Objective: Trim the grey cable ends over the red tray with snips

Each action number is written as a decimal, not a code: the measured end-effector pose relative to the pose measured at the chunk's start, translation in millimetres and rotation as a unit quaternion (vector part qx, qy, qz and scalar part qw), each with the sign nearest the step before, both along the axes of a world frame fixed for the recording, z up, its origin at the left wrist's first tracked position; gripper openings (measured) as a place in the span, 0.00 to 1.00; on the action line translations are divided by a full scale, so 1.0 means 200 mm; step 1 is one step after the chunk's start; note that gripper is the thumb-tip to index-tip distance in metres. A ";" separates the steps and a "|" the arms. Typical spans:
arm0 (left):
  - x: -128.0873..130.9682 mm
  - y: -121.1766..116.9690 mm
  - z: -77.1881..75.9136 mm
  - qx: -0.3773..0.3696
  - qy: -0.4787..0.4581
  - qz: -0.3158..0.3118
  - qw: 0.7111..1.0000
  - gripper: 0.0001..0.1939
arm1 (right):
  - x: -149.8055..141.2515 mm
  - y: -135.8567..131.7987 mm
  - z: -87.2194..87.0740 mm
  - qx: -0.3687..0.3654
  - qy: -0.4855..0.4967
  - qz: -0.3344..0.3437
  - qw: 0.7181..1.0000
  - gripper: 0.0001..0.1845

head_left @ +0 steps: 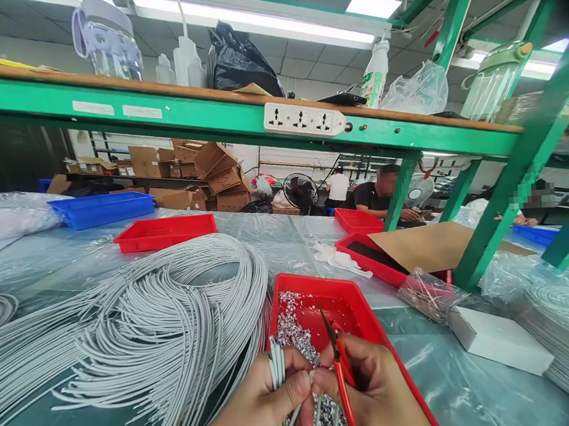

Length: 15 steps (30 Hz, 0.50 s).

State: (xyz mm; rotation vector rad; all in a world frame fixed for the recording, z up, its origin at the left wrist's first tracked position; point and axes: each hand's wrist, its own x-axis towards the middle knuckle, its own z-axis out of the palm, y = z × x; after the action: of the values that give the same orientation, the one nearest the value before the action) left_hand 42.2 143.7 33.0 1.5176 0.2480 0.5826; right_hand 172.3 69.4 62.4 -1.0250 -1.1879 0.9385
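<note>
1. Workshop setting: plastic-sheeted table (pixel 468 382) under a green steel shelf frame (pixel 187 116) with a white power strip (pixel 304 119) on its front rail. Cartons stacked far back; other people seated at the far right.
2. Left hand (pixel 257 404), near centre at the bottom edge: fingers closed around a small bunch of grey wires (pixel 276 368), ends standing up above the thumb. Held over the near-left corner of the nearest red tray (pixel 368 317).
3. Right hand (pixel 377 394), just right of the left hand, touching it at the fingertips: fingers wrapped round red-handled cutters (pixel 340 364), blades pointing up and away, over the tray.
4. Tray contents: heap of small silvery metal pieces (pixel 294 328), spread along the left half and running under the hands.
5. Large loose bundle of grey wires (pixel 165 310) lies on the table to the left of the tray, touching its left edge.
6. Right of the tray: clear bag of thin metal parts (pixel 427 291), then a white box (pixel 499 341).
7. Farther: second red tray (pixel 165 233) at centre-left, blue tray (pixel 102 209) far left, brown cardboard sheet (pixel 426 246) across another red tray.
</note>
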 end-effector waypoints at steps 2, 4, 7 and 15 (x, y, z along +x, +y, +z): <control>-0.01 -0.01 0.04 0.009 0.019 0.015 1.000 0.25 | -0.01 0.00 0.00 -0.006 0.012 -0.022 1.000 0.20; -0.02 -0.03 0.07 0.011 0.037 0.026 0.999 0.26 | -0.01 -0.01 -0.01 0.000 0.044 -0.047 0.998 0.19; -0.03 -0.04 0.10 0.017 0.039 0.025 0.999 0.27 | -0.01 0.00 -0.05 0.017 0.085 -0.074 0.993 0.18; -0.02 -0.03 0.07 0.028 0.063 0.035 0.997 0.28 | 0.00 -0.02 -0.07 0.012 0.039 -0.099 0.994 0.19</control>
State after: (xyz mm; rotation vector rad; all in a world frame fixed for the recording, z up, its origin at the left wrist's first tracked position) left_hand 37.4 137.5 47.4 1.6069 0.3863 0.5543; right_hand 172.8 65.4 49.1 -1.0561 -1.0119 0.7987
